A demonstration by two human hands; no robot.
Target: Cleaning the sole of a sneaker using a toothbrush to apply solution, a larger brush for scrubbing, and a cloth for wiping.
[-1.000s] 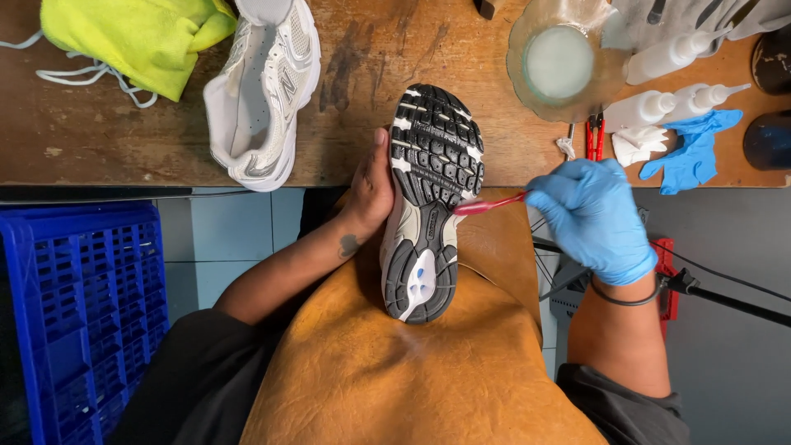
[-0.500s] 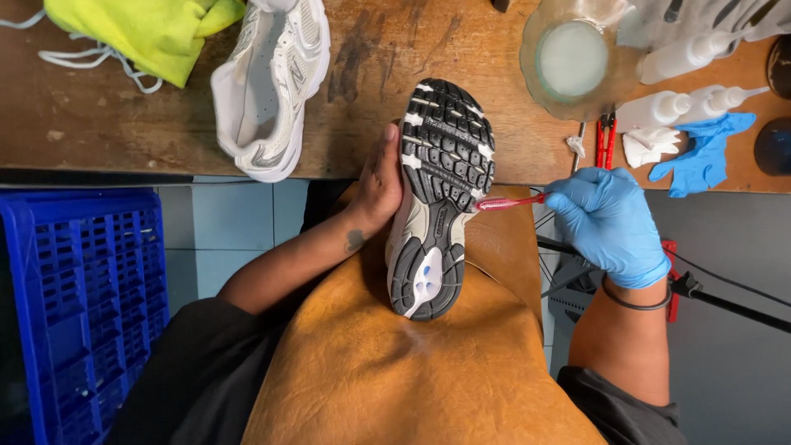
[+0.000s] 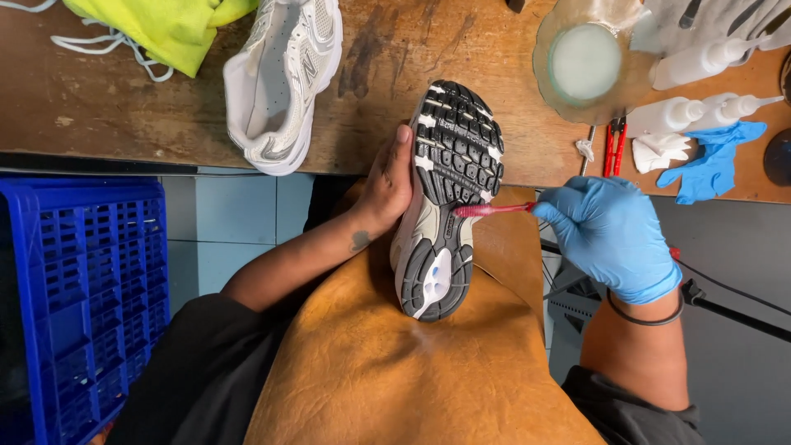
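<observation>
A sneaker [image 3: 445, 198] rests sole-up on a tan leather apron [image 3: 395, 371] over my lap, its black and grey tread facing the camera. My bare left hand [image 3: 386, 183] grips the shoe's left side, thumb along the sole's edge. My right hand [image 3: 610, 235], in a blue glove, holds a red toothbrush [image 3: 493, 210] whose bristles touch the sole near its middle right edge.
On the wooden bench lie the matching white sneaker [image 3: 284, 78], a yellow-green cloth [image 3: 156, 25] with white laces, a glass bowl of whitish liquid [image 3: 585, 58], white squeeze bottles [image 3: 700, 111], a spare blue glove [image 3: 713, 161] and red-handled pliers [image 3: 614, 144]. A blue plastic crate [image 3: 78, 297] stands at the left.
The brush head has stayed against the sole's right edge with small shifts. The view has drifted slightly; the left hand keeps its hold on the shoe.
</observation>
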